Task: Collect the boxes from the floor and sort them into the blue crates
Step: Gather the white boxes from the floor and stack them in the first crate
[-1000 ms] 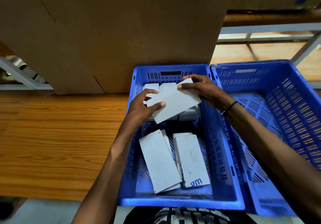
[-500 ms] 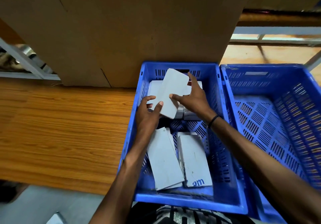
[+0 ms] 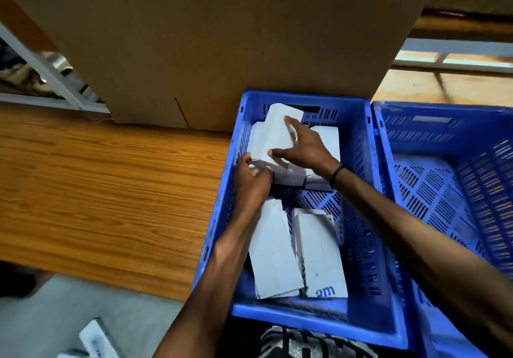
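I see a wooden table (image 3: 105,191) under a cardboard carton (image 3: 222,38). In the left blue crate (image 3: 369,219), my right hand (image 3: 305,146) rests spread on a white box (image 3: 277,138); my left hand (image 3: 251,180) pinches its near corner.

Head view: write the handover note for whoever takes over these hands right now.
Left hand: grips the near end of the white box.
Right hand: spread open on top of that box, which lies tilted on the far row in the left crate.
Done: flat boxes lie at the crate's near end.
Left: seat this box; right crate shows no boxes; one box on the floor to collect.
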{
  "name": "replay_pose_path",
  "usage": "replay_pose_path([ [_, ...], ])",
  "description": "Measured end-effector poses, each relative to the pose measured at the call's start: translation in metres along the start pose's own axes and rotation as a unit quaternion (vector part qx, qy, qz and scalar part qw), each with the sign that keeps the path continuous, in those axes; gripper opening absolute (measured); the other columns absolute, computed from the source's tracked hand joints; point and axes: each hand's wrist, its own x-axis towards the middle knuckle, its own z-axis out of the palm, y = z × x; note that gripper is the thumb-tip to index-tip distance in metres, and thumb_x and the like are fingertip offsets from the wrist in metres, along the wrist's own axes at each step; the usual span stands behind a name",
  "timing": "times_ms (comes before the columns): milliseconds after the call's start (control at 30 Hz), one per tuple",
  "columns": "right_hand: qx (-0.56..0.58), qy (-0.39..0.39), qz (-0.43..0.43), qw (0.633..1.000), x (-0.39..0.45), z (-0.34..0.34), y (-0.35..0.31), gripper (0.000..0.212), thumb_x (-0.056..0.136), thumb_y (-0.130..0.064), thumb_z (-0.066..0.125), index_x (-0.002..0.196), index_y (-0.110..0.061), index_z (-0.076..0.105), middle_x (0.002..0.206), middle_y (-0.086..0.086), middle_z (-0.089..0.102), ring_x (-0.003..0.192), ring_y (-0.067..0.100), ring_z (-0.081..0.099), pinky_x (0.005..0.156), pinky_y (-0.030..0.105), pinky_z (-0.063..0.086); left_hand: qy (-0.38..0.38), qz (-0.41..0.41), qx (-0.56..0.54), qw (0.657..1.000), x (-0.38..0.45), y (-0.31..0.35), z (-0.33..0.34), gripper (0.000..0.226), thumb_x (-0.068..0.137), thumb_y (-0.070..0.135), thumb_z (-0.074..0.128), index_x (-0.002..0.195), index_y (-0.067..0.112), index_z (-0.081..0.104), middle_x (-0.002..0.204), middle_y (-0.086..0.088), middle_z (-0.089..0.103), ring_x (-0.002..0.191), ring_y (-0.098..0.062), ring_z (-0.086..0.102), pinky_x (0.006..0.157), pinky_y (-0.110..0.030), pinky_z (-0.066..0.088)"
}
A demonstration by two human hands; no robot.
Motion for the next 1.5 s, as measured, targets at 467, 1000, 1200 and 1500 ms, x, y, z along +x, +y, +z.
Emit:
replay_pose_path([
  [467,-0.024,-0.048,0.019,0.998,0.029,0.03,-0.007,0.091,0.078,-0.031,0.087,0.154,-0.012,0.041,0.155,0.006,0.046,0.137,0.023,0.049,0.097,0.019,0.034,0.012,-0.072,-0.082,0.994,0.013,-0.013,0.003,0.041,0.09,-0.01,0.058,0.13,0.0,0.054,0.137,-0.014,0.06,0.135,-0.024,0.055,0.08,-0.012,0.047],
  [1000,0.0,0.015,0.019,1.0,0.019,0.029,0.001,0.075,0.083,-0.04,0.081,0.145,-0.012,0.05,0.145,0.011,0.053,0.124,0.028,0.058,0.102,0.036,0.047,-0.051,-0.07,-0.007,0.996,-0.003,-0.001,-0.009,0.059,0.098,0.007,0.055,0.155,0.013,0.041,0.149,-0.005,0.052,0.129,-0.02,0.054,0.109,-0.033,0.044],
  [1200,0.031,0.012,0.002,0.999,-0.039,0.013,0.003,0.052,0.085,-0.037,0.08,0.13,-0.02,0.06,0.126,0.005,0.064,0.093,0.019,0.069,0.09,0.035,0.056,-0.087,-0.015,0.031,0.996,-0.033,-0.005,-0.043,0.047,0.101,0.001,0.051,0.147,0.012,0.051,0.146,-0.003,0.053,0.137,-0.013,0.048,0.102,-0.02,0.036],
  [1500,-0.035,-0.149,0.003,0.988,-0.119,0.017,0.018,0.052,0.084,-0.036,0.082,0.13,-0.019,0.062,0.117,0.0,0.069,0.101,0.017,0.066,0.086,0.026,0.048,-0.08,0.057,0.236,0.967,-0.094,-0.047,-0.071,0.075,0.087,-0.001,0.068,0.154,0.009,0.036,0.153,-0.008,0.047,0.14,-0.023,0.046,0.118,-0.036,0.036],
])
